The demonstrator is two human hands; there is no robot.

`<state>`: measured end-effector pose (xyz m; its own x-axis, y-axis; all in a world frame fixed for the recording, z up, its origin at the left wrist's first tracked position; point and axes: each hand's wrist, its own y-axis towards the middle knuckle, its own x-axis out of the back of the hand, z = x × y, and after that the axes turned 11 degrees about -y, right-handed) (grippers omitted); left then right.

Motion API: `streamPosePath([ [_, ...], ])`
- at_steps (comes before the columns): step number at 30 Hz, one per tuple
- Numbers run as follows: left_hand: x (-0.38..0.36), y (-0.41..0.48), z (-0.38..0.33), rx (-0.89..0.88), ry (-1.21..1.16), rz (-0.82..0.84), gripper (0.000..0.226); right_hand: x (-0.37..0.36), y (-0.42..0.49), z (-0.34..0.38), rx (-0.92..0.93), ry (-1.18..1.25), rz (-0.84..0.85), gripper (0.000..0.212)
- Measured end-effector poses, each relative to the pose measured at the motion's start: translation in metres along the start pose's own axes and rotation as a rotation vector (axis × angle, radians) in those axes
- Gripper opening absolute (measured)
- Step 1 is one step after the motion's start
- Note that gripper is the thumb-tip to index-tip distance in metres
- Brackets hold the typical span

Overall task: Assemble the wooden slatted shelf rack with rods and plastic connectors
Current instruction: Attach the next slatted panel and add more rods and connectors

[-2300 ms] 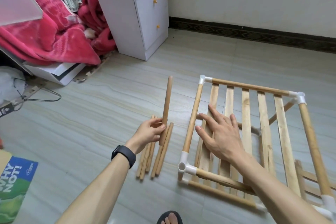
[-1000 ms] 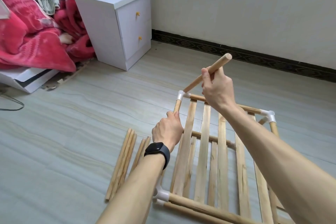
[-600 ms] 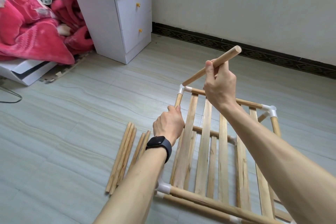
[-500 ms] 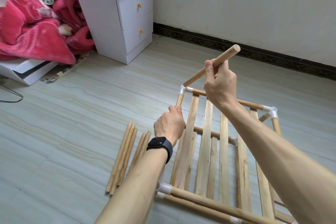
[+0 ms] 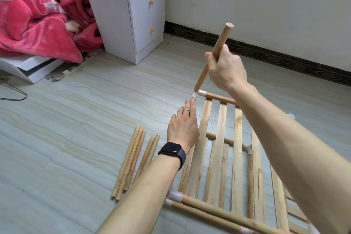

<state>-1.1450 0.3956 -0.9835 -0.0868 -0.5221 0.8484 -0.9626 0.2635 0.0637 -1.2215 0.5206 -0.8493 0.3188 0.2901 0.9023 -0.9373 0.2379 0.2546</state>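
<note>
Five rods (image 5: 134, 159) are laid on the floor left of the slatted rack (image 5: 220, 148). Its left edge is touched by the straight-fingered left hand (image 5: 183, 129); a tilted rod (image 5: 221, 40), gripped by the right hand (image 5: 226, 68), is set at the corner connector (image 5: 197, 94).

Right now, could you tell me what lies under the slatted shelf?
Through gaps in the slatted shelf: a lower rod, a white connector and floor. The right forearm covers the rest.

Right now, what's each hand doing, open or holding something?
Left hand: open, straight fingers beside the corner connector.
Right hand: gripping the wooden rod.
</note>
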Motion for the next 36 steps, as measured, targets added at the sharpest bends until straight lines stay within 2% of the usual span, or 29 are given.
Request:
streamPosePath([
  [4, 0.002, -0.002, 0.0, 0.016, -0.024, 0.022, 0.08, -0.001, 0.015, 0.013, 0.037, -0.051, 0.058, 0.03],
  [9, 0.007, -0.006, 0.008, 0.022, -0.035, 0.039, 0.081, -0.008, 0.023, 0.019, 0.015, 0.014, 0.047, 0.033],
  [13, 0.013, -0.01, 0.01, 0.079, -0.09, 0.089, 0.083, -0.013, 0.026, 0.028, 0.083, 0.008, 0.064, 0.035],
  [18, 0.009, -0.011, 0.0, 0.085, -0.039, 0.097, 0.079, -0.012, 0.025, 0.029, 0.145, 0.007, 0.021, 0.031],
  [21, 0.003, -0.013, -0.012, 0.077, -0.03, 0.092, 0.077, -0.008, 0.017, 0.02, 0.108, 0.067, 0.029, 0.026],
  [29, -0.006, -0.031, -0.025, 0.088, -0.053, 0.109, 0.082, 0.013, 0.012, 0.004, 0.07, 0.14, 0.213, 0.025],
  [36, -0.006, -0.036, -0.028, 0.105, -0.018, 0.094, 0.082, 0.005, -0.012, 0.002, 0.084, 0.263, 0.159, 0.025],
])
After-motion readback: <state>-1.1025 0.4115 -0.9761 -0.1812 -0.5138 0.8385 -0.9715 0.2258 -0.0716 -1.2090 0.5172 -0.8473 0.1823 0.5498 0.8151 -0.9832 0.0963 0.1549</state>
